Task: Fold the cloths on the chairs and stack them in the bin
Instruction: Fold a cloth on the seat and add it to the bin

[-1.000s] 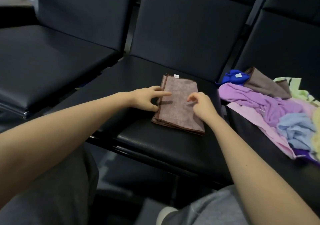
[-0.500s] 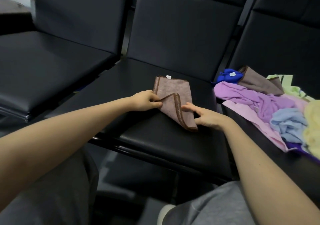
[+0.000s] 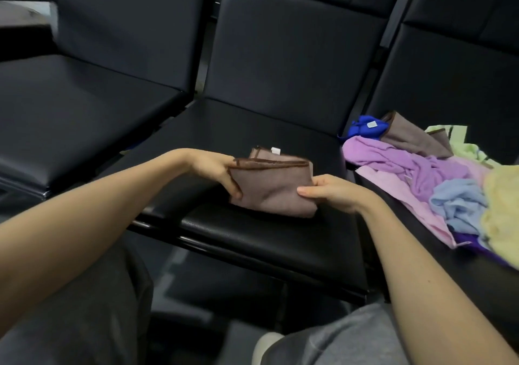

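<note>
- The folded brown cloth (image 3: 272,187) is held at the centre of the frame, with its lower edge against the middle chair seat (image 3: 252,241).
- Its left edge is gripped by the left hand (image 3: 216,168), the thumb laid across the front.
- Its right edge is pinched by the right hand (image 3: 328,192).
- A pile of loose coloured cloths (image 3: 438,176) is seen on the chair at the right of the frame.

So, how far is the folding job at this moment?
Done: the brown cloth looks folded into a small rectangle. In hand: the left hand and the right hand grip its two ends over the middle chair seat. Left: it must go to the bin, which is not in view, and a pile of crumpled cloths waits on the right chair.
</note>
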Demonstrator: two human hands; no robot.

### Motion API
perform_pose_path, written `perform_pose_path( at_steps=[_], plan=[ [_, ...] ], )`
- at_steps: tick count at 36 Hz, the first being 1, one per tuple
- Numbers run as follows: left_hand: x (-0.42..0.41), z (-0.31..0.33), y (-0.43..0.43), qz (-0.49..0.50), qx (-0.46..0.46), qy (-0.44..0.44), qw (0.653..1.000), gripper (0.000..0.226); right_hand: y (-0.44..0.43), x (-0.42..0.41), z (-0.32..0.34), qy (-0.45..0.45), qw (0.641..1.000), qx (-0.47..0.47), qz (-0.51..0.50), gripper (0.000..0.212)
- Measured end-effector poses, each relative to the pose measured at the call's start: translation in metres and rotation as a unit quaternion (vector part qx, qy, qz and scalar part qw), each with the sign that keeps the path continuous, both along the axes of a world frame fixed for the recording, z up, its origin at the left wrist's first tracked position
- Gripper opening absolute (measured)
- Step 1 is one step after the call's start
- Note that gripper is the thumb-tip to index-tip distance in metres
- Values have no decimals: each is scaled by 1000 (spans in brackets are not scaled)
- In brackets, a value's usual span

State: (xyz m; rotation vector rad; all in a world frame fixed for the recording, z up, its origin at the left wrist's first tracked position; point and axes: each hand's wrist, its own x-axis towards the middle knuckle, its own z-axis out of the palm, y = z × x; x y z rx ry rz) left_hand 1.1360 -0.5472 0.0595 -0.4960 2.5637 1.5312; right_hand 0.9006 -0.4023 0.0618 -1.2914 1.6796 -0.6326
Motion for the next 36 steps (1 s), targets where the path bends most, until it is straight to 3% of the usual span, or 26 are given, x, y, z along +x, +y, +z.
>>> perform_pose_path(
  at_steps=[3,6,8,10,12,17,23,26,29,32,36],
  plan=[
    [-2,2,-7,55,50,46,996,34,-6,6,6,-35,999,-10,-35,14],
    [-17,-9,-12,204,87,100,970,13,-21,6,0,-7,981,-81,-174,21],
    [-32,-18,-15,313,80,118,939,7,-30,6,-9,5,958,-103,-267,26],
    [-45,-26,-14,387,15,112,915,10,-37,6,-21,42,946,-113,-302,24],
    [-55,-32,-9,409,-89,89,904,8,-41,8,-28,76,939,-118,-314,27],
    [-72,-42,7,425,-252,32,869,38,-48,10,-32,109,931,-142,-319,17],
    [-78,-48,18,439,-349,40,827,42,-54,12,-36,202,906,-129,-350,29],
    [-83,-47,19,443,-358,11,822,43,-57,13,-36,257,907,-65,-326,44],
    [-90,-49,20,448,-393,-49,802,43,-60,11,-31,210,921,-26,-327,54],
    [-91,-52,19,428,-437,-93,785,54,-58,10,-28,83,934,-41,-344,46],
    [-94,-49,18,408,-395,-87,819,59,-48,5,-23,-50,929,-65,-360,40]
  ],
)
